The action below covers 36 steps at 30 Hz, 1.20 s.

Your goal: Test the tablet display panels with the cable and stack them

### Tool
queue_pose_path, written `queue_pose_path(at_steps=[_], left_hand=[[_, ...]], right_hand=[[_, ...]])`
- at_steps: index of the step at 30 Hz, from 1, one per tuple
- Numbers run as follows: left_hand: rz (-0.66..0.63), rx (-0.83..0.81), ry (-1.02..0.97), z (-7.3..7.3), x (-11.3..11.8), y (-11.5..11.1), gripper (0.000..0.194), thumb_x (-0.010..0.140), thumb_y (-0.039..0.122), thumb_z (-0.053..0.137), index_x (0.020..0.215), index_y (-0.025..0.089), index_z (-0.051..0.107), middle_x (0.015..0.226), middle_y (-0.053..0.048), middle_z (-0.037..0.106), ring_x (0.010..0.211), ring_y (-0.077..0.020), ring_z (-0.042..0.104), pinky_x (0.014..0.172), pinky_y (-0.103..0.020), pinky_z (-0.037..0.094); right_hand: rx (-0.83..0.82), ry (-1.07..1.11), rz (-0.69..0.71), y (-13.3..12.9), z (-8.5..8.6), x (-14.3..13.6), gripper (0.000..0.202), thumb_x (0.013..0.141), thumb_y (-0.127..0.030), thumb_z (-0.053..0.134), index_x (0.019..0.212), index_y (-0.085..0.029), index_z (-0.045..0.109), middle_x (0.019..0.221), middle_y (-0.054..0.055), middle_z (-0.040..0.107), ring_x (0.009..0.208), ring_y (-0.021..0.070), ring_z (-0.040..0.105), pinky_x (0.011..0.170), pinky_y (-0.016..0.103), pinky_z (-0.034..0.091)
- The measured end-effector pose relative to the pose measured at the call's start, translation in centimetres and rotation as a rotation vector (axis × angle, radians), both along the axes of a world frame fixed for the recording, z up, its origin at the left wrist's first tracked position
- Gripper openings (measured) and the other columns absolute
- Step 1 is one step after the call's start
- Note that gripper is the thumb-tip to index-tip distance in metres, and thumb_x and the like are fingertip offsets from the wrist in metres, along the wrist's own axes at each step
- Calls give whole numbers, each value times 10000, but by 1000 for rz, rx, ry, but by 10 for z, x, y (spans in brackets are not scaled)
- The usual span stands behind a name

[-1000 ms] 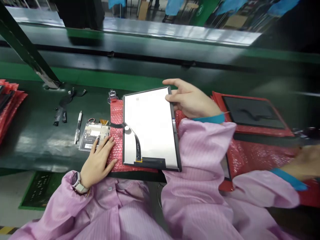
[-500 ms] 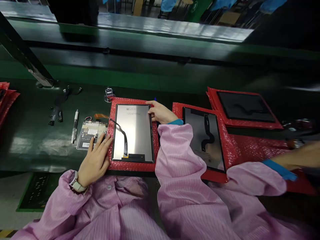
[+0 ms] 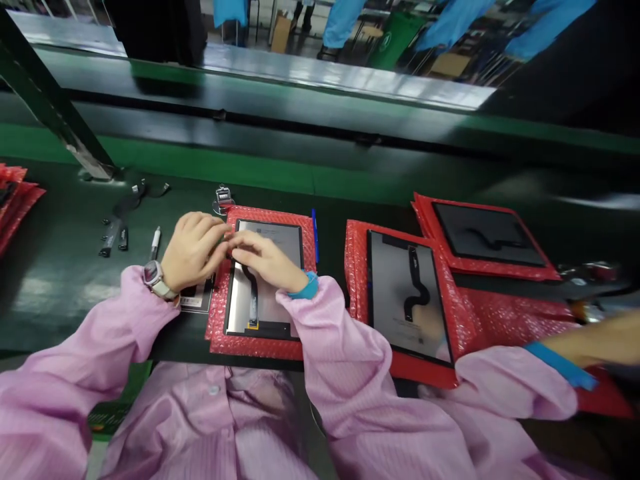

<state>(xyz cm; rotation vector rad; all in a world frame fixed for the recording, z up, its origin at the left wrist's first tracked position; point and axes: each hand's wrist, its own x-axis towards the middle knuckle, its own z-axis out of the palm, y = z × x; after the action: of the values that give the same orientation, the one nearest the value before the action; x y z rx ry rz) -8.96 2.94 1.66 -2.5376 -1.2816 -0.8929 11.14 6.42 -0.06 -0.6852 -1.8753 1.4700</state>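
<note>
A display panel (image 3: 270, 310) lies face down on a red bubble-wrap bag (image 3: 233, 345) in front of me. Its black flex cable (image 3: 253, 297) runs up from the lower edge to my fingers. My left hand (image 3: 194, 252), wearing a watch, and my right hand (image 3: 265, 261), with a blue wristband, meet over the panel's upper left side. Both have bent fingers closed at the cable's upper end; the exact contact is hidden. Under my left hand lies a circuit board with a battery (image 3: 196, 299), mostly covered.
A white pen (image 3: 155, 241) and loose black flex cables (image 3: 117, 227) lie to the left. A blue pen (image 3: 315, 235) is beside the bag. Other panels (image 3: 407, 293) on red bags are at right, where a co-worker's arm (image 3: 585, 340) reaches in. A metal clip (image 3: 223, 197) stands behind.
My left hand has lifted from the board and moved up and right. My right hand has come from the panel's upper right corner to the left, and both now meet at the cable end.
</note>
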Motion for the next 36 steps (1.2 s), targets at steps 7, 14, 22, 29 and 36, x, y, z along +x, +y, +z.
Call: queue_pose_path(at_steps=[7,14,22,29,36], left_hand=[[-8,-166,-14,-28,0,3,348,1015,292,368,889,181,673,809,-60,682,819,-221,581,1008,-472,391],[-166,-236,-43,-18,-9,2,337,968,283,387,706,186,574,657,-16,583,711,-184,529,978,-461,374],[-177,-304,-117,-18,-5,0,296,933,277,411,685,192,548,610,-5,546,657,-173,495,944,-438,396],[-189,-288,-88,-22,-4,1,296,947,272,404,705,192,556,651,-10,580,667,-171,511,967,-441,400],[-186,-301,-71,-24,-4,1,300,941,281,408,692,193,551,648,-8,566,664,-169,501,973,-444,396]], right_hand=[[-289,55,-8,3,-16,3,353,803,-321,682,1098,-232,510,729,-62,567,689,115,539,712,262,457],[-274,53,1,-2,-13,1,292,802,-344,660,1043,-203,576,720,-52,560,619,94,490,640,252,422],[-12,-174,-3,-7,-12,-1,112,809,-290,579,773,-191,618,784,10,636,755,146,553,760,300,434],[27,-208,-20,-9,-14,-3,149,836,-310,550,735,-201,566,733,-3,601,721,141,527,733,288,418],[37,-183,-11,-8,-14,-3,211,877,-353,566,731,-201,565,741,-1,591,732,143,524,749,299,414]])
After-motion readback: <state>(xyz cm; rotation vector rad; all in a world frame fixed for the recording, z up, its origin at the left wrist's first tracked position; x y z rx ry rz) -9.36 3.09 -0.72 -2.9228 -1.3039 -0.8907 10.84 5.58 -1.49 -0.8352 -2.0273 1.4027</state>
